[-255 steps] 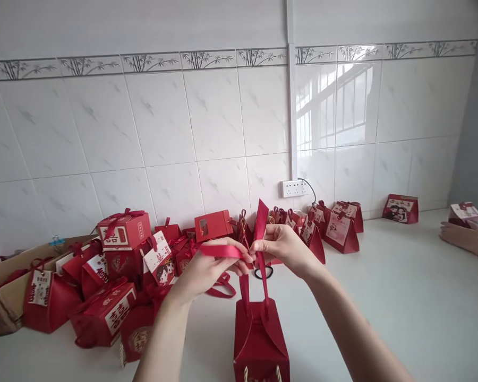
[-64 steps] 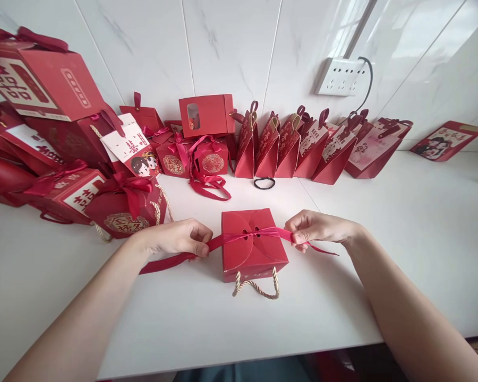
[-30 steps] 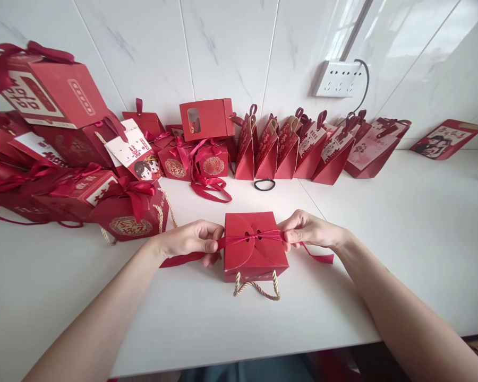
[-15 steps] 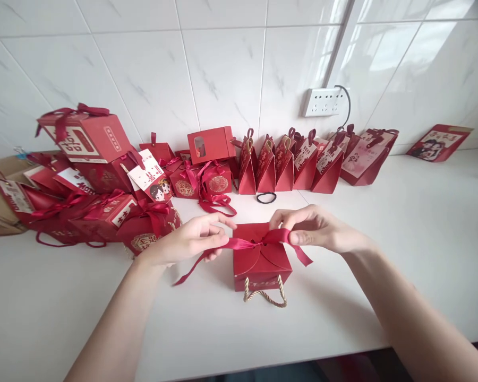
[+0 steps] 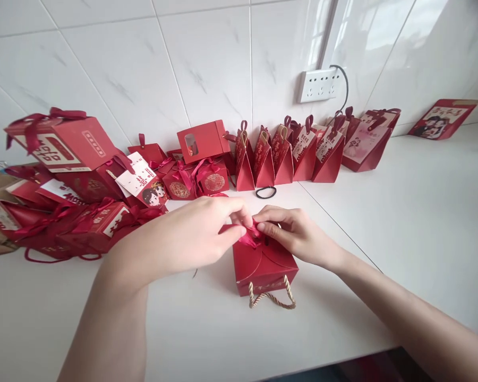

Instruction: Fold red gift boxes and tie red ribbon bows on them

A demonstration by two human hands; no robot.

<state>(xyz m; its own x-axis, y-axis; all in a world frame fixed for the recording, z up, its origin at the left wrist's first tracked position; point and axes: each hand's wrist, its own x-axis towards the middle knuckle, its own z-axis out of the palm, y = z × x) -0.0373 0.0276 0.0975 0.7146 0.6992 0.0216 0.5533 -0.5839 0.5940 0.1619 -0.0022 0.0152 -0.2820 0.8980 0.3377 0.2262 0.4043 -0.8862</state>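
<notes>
A small red gift box with a cream rope handle stands on the white counter in front of me. A red satin ribbon is gathered on its lid. My left hand and my right hand meet over the lid, fingertips pinched on the ribbon. Most of the ribbon is hidden under my fingers.
A heap of red gift boxes fills the left side against the tiled wall. A row of triangular red bags lines the back. A black hair tie lies behind the box. A wall socket has a cable. One flat bag lies far right.
Both hands have come together from the box's sides to its lid, bunching the ribbon there. Its long loose ends no longer trail on the counter. The view has tilted slightly.
</notes>
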